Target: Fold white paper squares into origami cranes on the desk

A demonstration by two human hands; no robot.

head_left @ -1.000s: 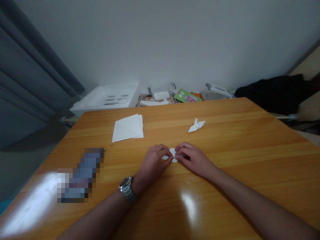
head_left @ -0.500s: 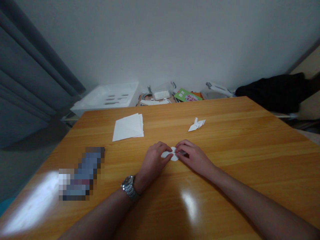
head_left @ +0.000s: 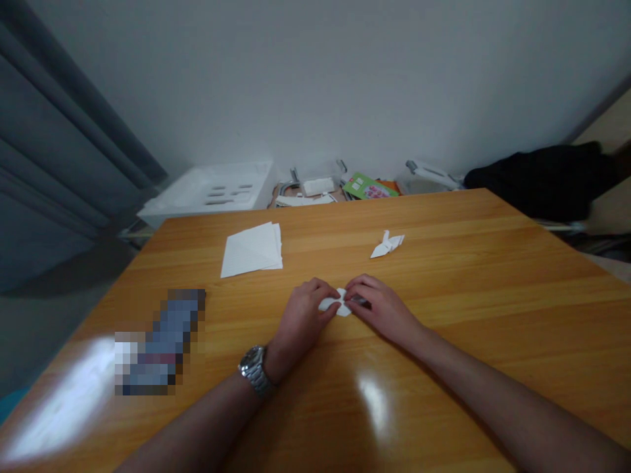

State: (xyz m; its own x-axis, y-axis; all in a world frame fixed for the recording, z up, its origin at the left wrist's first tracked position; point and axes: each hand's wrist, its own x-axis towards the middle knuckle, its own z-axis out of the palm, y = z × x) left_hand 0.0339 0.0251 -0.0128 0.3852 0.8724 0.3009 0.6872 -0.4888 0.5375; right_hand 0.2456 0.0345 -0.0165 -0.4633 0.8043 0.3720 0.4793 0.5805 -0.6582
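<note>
A small folded white paper (head_left: 344,310) lies low over the wooden table (head_left: 296,420), between my two hands. My left hand (head_left: 306,314), with a metal watch (head_left: 255,369) at its wrist, pinches the paper's left part between thumb and fingers. From the other side my right hand (head_left: 377,303) grips the right part in the same way. The fingertips of both hands nearly meet at the paper's middle and hide some of its folds. Beyond my right hand sits a folded paper bird (head_left: 387,245).
White paper sheets (head_left: 252,249) lie at the back left. A blurred-out dark object (head_left: 165,345) is at the left. Behind the table are a white tray (head_left: 211,187), a green booklet (head_left: 369,186) and a black cloth (head_left: 537,180).
</note>
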